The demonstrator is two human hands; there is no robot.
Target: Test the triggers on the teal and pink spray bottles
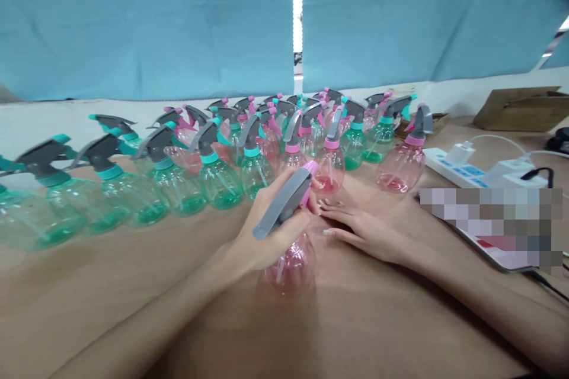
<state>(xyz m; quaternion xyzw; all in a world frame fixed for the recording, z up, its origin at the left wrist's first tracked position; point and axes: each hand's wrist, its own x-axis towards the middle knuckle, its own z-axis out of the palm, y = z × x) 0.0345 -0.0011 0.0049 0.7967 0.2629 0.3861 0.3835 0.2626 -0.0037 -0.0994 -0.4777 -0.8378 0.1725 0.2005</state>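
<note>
My left hand (262, 231) is closed around the neck of a pink spray bottle (291, 269) with a grey and pink trigger head. The bottle stands near the middle of the table, and the fingers partly hide its neck. Just right of it, my right hand (362, 228) lies low over the table with its fingers stretched out toward the bottle. Its fingertips are close to the pink nozzle; whether they touch the bottle, I cannot tell. Beyond my hands stand a pink spray bottle (330, 169) and a green one (256, 172).
Several more green spray bottles (220, 183) and pink ones line the table (213, 320) to the left and back. At right are another pink bottle (402, 166), a white power strip (457, 169) with cables, a tablet-like device (507, 257), partly blurred out, and a cardboard box (515, 109).
</note>
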